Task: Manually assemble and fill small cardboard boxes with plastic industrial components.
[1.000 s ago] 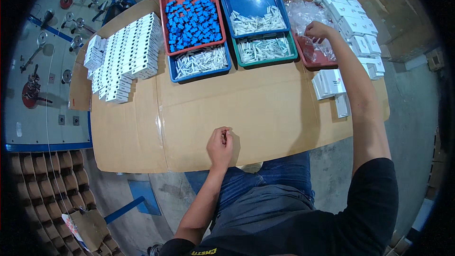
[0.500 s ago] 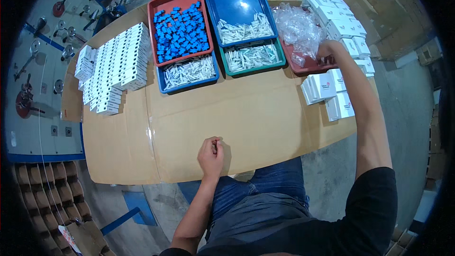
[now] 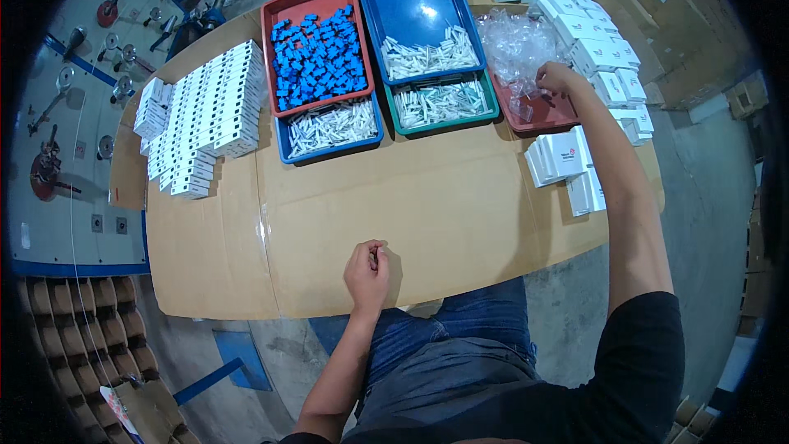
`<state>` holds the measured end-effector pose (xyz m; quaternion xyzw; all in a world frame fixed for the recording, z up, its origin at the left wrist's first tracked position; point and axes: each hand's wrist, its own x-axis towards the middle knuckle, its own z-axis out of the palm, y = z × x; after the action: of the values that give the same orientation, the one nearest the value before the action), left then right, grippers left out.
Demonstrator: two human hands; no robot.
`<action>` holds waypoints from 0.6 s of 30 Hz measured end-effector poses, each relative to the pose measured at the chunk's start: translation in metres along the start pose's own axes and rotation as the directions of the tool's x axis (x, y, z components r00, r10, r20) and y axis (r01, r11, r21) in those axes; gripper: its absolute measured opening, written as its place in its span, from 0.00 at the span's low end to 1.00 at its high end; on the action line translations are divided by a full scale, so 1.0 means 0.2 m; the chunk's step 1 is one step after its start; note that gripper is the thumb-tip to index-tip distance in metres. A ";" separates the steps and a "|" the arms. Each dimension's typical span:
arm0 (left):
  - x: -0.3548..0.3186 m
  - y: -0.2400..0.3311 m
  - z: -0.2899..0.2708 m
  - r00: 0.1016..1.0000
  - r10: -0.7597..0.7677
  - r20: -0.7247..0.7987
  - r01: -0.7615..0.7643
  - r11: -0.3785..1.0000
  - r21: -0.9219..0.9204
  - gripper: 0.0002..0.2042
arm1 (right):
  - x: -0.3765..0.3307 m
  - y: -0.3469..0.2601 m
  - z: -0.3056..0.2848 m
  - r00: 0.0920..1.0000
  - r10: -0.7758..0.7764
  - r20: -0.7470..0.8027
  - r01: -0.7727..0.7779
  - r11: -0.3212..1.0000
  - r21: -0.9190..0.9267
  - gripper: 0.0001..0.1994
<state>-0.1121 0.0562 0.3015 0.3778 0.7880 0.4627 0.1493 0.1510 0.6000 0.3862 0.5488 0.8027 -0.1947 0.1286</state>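
Note:
My left hand (image 3: 366, 273) rests near the front edge of the cardboard-covered table, its fingers curled closed. The inside of its curl is dark, so whatever it holds, if anything, is hidden. My right hand (image 3: 559, 79) is stretched out over a red tray (image 3: 546, 122) at the far right, with its fingers closed together. Clear plastic bags (image 3: 516, 45) are heaped in that tray, just left of my right fingers. What these fingers pinch is too small to make out. Stacked white boxes (image 3: 560, 154) stand near my right forearm.
Many white boxes with dark square marks (image 3: 201, 111) stand in rows at left. Blue plastic pieces (image 3: 319, 62) fill another red tray. White sticks lie in a large blue tray (image 3: 415, 4), a lower blue tray (image 3: 288, 154) and a green tray (image 3: 448, 123). More white boxes (image 3: 592, 29) line the right edge.
My right hand has drawn back slightly to the left, away from the tray's right side, and more of the tray floor shows. My left hand keeps its place.

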 end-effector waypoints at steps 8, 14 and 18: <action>0.00 0.01 -0.01 1.000 0.031 0.004 -0.031 0.999 0.017 0.04 | -0.07 -0.13 0.13 0.996 -0.067 0.060 0.081 0.957 -0.280 0.11; -0.02 0.00 -0.03 1.000 0.011 0.005 -0.011 1.000 0.021 0.05 | 0.00 -0.20 0.30 0.982 -0.175 -0.065 0.139 0.919 -0.369 0.12; -0.03 -0.05 -0.05 1.000 -0.002 -0.010 0.002 1.000 -0.011 0.06 | -0.10 -0.38 0.21 0.991 -0.103 0.084 0.126 0.931 -0.342 0.11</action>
<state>-0.1177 0.0425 0.2973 0.3739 0.7864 0.4688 0.1481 0.0881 0.5392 0.3696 0.4633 0.8505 -0.0751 0.2373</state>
